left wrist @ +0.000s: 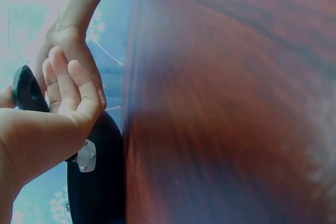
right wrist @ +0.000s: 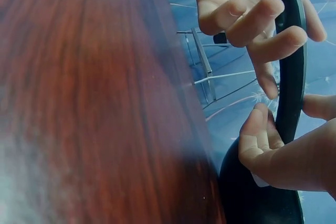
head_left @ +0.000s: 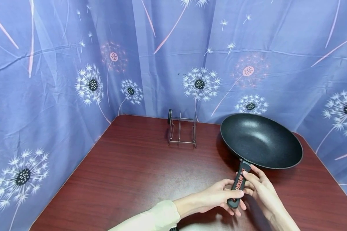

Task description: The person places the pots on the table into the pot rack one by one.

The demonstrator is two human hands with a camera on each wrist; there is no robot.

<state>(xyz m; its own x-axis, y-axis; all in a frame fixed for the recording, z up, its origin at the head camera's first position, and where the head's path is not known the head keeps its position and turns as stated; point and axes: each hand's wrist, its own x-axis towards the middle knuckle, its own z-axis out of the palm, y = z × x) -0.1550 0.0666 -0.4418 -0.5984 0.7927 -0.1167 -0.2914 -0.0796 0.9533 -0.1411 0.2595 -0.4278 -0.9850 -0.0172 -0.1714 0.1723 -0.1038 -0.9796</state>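
A black frying pan point(head_left: 260, 141) with a deep, rounded bowl sits at the right of the table, its handle point(head_left: 238, 184) pointing toward me. Orange-red lettering runs along the handle. My left hand point(head_left: 214, 197) pinches the handle near its end, thumb on top and fingers underneath. Closer to the bowl, my right hand point(head_left: 261, 189) grips the same handle from the right, its thumb laid over the top. In the right wrist view the curved handle point(right wrist: 294, 66) passes between the fingers of both hands. A metal bracket point(left wrist: 87, 157) joins it to the bowl.
A small metal wire rack point(head_left: 179, 130) with a round black part on its left stands at the table's back edge. The reddish-brown wooden table point(head_left: 127, 173) is bordered by a blue dandelion-patterned curtain point(head_left: 167, 70) at the back and sides.
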